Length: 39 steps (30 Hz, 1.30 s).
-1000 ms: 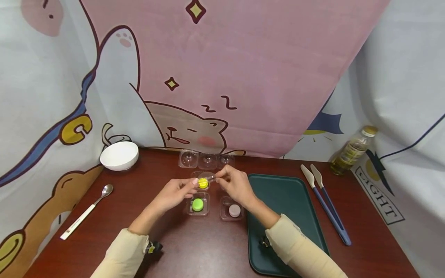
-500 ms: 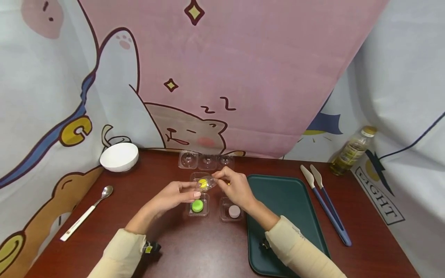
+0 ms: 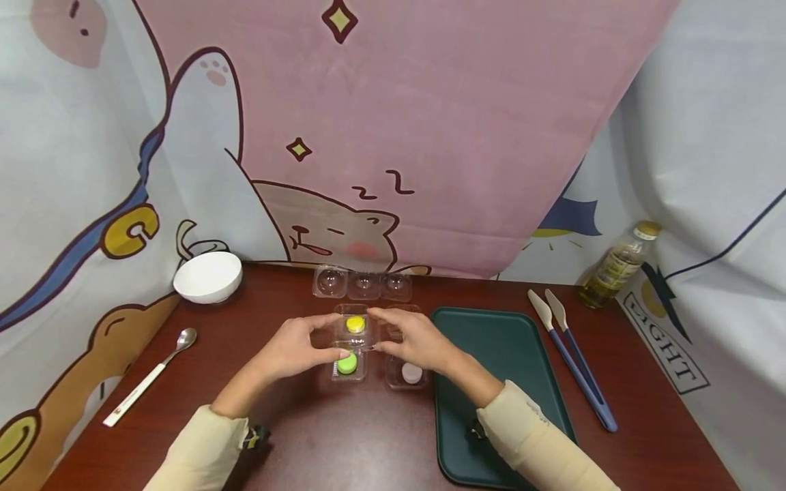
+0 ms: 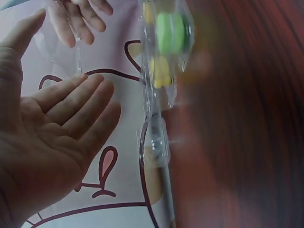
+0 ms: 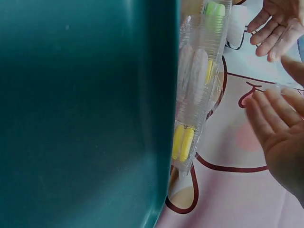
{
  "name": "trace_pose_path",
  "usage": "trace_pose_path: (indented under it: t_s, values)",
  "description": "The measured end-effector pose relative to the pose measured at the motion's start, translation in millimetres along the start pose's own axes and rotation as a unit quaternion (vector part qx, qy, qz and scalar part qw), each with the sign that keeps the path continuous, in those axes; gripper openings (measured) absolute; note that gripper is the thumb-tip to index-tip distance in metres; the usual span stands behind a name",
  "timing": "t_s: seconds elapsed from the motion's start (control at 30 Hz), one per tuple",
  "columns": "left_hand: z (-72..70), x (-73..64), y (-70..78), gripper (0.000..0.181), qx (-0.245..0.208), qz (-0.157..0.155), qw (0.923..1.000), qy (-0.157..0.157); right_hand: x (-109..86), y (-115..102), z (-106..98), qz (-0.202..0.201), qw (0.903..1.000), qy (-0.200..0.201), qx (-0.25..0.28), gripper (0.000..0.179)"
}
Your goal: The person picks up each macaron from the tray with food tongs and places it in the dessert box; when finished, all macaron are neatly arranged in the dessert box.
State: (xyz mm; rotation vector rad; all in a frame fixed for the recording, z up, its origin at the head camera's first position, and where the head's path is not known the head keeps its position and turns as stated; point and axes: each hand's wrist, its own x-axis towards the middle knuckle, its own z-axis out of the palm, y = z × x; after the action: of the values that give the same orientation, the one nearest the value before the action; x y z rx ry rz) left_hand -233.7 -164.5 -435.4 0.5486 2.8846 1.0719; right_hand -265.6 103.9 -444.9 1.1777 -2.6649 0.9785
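Both hands hold a clear plastic piece, apparently a lid [image 3: 362, 339], above the compartment with a yellow macaron [image 3: 355, 324]. My left hand [image 3: 288, 349] spans its left side between thumb and fingers. My right hand [image 3: 424, 339] does the same on the right. The lid shows edge-on between the hands in the left wrist view, its outline faint. A green macaron [image 3: 346, 363] sits in a clear tray below the left thumb. A pale macaron [image 3: 411, 373] lies in a tray under the right hand. Another yellow macaron [image 5: 183, 142] appears in the right wrist view, hidden by the right hand in the head view.
A three-domed clear plastic piece [image 3: 364, 283] lies at the back. A dark green tray [image 3: 485, 334] stands right, then tongs [image 3: 577, 368] and an oil bottle [image 3: 617, 269]. Left are a white bowl [image 3: 207, 278] and a spoon [image 3: 150, 376]. Printed cloth [image 3: 442, 136] walls the table.
The clear piece has been turned from tilted to spread between both hands over the yellow macaron. The right hand's fingers have moved apart, and the left hand has shifted slightly left.
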Motion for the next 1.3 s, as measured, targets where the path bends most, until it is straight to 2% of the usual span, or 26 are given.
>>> trace_pose_path:
  t_s: [0.13, 0.27, 0.43, 0.6, 0.8, 0.93, 1.3]
  values:
    - [-0.7, -2.4, -2.6, 0.075, 0.046, 0.029, 0.9985, 0.009, -1.9, -4, 1, 0.02, 0.997, -0.057, -0.048, 0.082]
    - [1.6, -5.6, -5.9, 0.075, 0.071, 0.038, 0.9967, 0.008, -2.0, -10, 5, 0.048, 0.994, -0.073, -0.064, 0.09]
    - [5.7, -7.0, -10.9, 0.075, 0.083, 0.045, 0.9955, 0.007, -1.7, -13, 12, 0.066, 0.9914, -0.07, -0.089, 0.087]
    - [6.6, -9.2, -18.3, 0.075, 0.103, 0.066, 0.9925, 0.005, 2.1, -17, 20, 0.073, 0.9914, -0.068, -0.084, 0.083]
    - [7.4, -13.5, -26.7, 0.076, 0.117, 0.087, 0.9893, 0.0, 7.5, -20, 29, 0.074, 0.9884, -0.094, -0.093, 0.081]
    - [10.1, -13.6, -28.8, 0.077, 0.128, 0.083, 0.9883, -0.009, 7.9, -20, 31, 0.071, 0.9854, -0.105, -0.114, 0.082]
    - [15.2, -14.8, -29.3, 0.079, 0.13, 0.044, 0.9902, -0.025, 9.0, -22, 36, 0.071, 0.9818, -0.113, -0.135, 0.082]
